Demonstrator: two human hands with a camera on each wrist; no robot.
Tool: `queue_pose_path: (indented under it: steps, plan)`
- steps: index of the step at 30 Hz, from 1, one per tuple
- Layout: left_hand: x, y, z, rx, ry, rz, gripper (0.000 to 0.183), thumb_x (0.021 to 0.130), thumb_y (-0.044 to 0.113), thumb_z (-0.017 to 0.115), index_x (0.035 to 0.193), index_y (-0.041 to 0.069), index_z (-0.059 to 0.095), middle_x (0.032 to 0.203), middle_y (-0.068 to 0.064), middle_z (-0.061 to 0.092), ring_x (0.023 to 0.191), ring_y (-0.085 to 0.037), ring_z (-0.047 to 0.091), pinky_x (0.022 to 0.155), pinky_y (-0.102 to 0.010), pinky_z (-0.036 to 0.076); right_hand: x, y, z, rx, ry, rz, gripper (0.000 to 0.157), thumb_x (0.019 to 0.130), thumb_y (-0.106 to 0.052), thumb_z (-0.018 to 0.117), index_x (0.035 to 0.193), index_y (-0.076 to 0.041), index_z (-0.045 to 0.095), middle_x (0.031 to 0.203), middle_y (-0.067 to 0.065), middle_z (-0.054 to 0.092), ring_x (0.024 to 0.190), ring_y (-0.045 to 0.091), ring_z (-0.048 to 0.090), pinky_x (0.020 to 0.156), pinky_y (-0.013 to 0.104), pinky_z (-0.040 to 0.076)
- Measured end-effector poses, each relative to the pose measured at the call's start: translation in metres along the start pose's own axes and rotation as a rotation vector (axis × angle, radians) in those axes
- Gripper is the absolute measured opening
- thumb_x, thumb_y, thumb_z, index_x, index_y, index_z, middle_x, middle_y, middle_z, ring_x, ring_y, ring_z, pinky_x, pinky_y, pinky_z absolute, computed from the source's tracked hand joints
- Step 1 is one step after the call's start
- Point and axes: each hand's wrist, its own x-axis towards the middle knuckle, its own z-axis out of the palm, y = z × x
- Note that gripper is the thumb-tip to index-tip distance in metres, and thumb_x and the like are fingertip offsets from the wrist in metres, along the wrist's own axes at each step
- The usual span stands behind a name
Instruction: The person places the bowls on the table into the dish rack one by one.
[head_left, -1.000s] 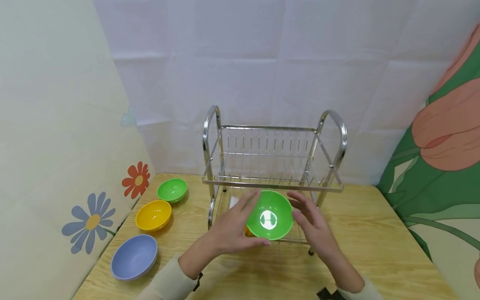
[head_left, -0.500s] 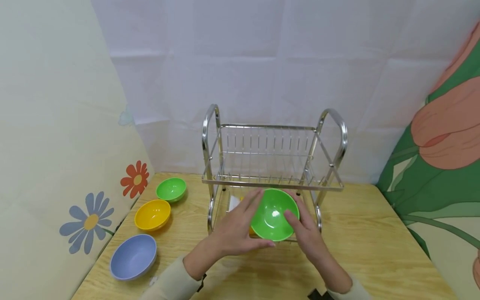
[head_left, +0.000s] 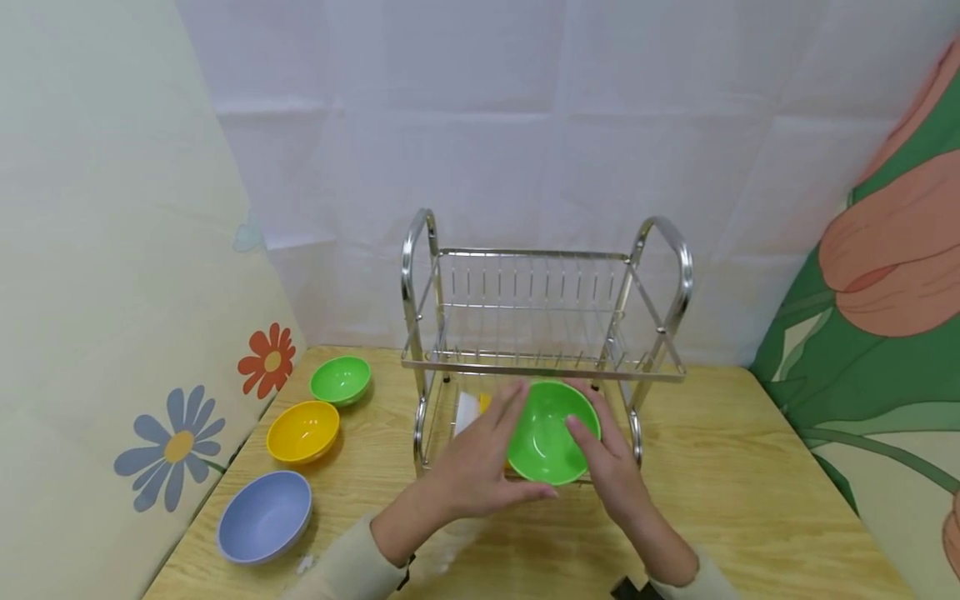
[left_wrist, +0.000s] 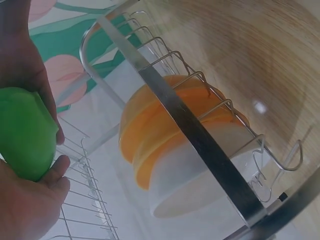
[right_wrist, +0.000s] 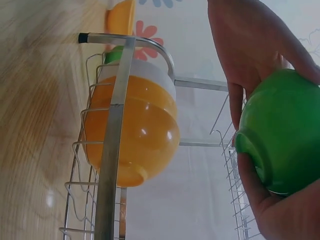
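Both hands on one green bowl [head_left: 543, 442], mouth tipped toward the head camera: right hand [head_left: 617, 467] pinches the rim near three o'clock, thumb inside; left hand [head_left: 476, 467] cups it from ten round to six. Grip partly open, spread to the bowl's side, no slack judged. Bowl sits before the rack [head_left: 407, 279], just under its front rail [head_left: 480, 367] in the head view — gap not readable. Possible faults: rim knocking the rail if lifted too soon; glossy wall slipping if the right thumb eases; a shove toward ten upsetting the racked bowls. Contents: held bowl, right thumb only. Rack, below the rail: orange bowls [left_wrist: 135, 115] and a white bowl [left_wrist: 180, 185] tilted on edge, close together — contact unclear. On the surface [head_left: 750, 500], upright, bare insides: small green bowl [head_left: 341, 380] past nine, yellow bowl [head_left: 303, 432] at nine, blue bowl [head_left: 264, 517] before nine.
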Motion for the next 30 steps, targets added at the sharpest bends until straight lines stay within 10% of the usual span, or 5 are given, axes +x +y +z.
queue_pose_path:
  steps: [16,30]
  plan:
    - [-0.004,-0.006,-0.013,0.053,0.071,0.05,0.103,0.083,0.069,0.063,0.161,0.018,0.017,0.16,-0.002,0.035,0.141,-0.021,0.043,0.108,-0.046,0.048,0.005,-0.001,-0.014,-0.23,0.021,-0.104,0.037,0.107,-0.016,0.04,0.142,-0.009,0.05,0.129,0.019,0.06,0.102,0.007,0.062,0.071,0.029,0.061]
    - [-0.025,-0.044,-0.039,0.181,0.31,0.066,0.078,0.095,0.068,0.043,0.147,0.01,0.045,0.139,-0.008,0.054,0.123,-0.024,0.055,0.1,-0.042,0.053,0.01,-0.001,-0.032,-0.47,0.056,-0.142,0.034,0.106,-0.018,0.044,0.137,-0.006,0.054,0.127,0.02,0.063,0.113,0.042,0.062,0.084,0.062,0.056]
